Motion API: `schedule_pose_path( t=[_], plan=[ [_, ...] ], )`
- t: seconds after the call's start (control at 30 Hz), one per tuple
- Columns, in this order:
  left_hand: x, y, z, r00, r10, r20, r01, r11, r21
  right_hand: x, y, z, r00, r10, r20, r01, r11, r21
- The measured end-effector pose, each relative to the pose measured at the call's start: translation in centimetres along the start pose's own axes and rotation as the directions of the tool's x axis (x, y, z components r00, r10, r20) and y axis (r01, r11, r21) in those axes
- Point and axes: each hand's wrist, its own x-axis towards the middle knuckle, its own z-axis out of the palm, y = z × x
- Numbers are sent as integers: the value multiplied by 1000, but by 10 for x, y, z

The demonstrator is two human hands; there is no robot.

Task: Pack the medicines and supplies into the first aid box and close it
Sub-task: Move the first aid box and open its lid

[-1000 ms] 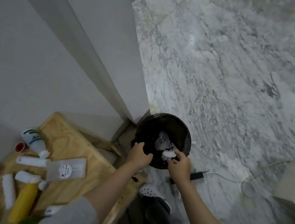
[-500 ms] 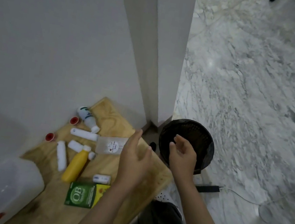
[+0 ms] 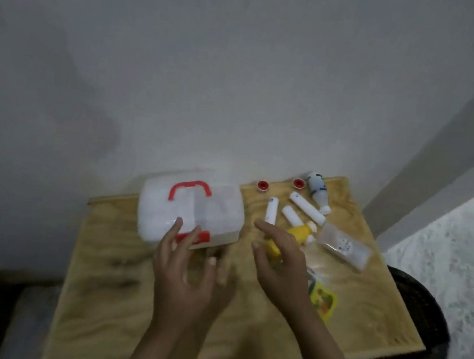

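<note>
A translucent white first aid box (image 3: 191,212) with a red handle and red latch lies shut on the wooden table (image 3: 112,277), near the wall. My left hand (image 3: 186,272) hovers just in front of it, fingers spread, fingertips over the latch. My right hand (image 3: 278,264) is open beside it, covering part of a yellow bottle (image 3: 298,233). To the right lie white tubes (image 3: 306,207), a white bottle with a green label (image 3: 318,190), two red caps (image 3: 263,185), a clear pouch (image 3: 344,249) and a green and yellow packet (image 3: 322,301).
The table stands against a white wall. A black waste bin (image 3: 420,320) sits on the marble floor off the table's right edge. A dark shape lies on the floor at lower left.
My view has swung left from the bin to the table. Both hands left the bin and now hover open over the table by the box.
</note>
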Motion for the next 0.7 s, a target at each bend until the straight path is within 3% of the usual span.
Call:
schedule_pose_path(
  t=[0.13,0.27,0.33,0.57,0.7],
  plan=[
    [8,-60,-29,997,-64,-48,66,997,43,19,-3,40,976,-156,151,177,974,-138],
    [20,-98,-25,993,-120,-8,120,993,-8,28,17,63,972,-126,198,172,956,-236],
    [23,-110,-17,991,-135,7,136,989,-63,26,25,72,971,-111,212,154,967,-201],
    [26,-134,5,989,-30,-142,16,995,-101,18,48,83,942,-296,155,315,942,-114],
    [8,-137,2,982,21,-185,-34,997,-67,0,52,80,920,-377,110,391,907,-159]
  ],
)
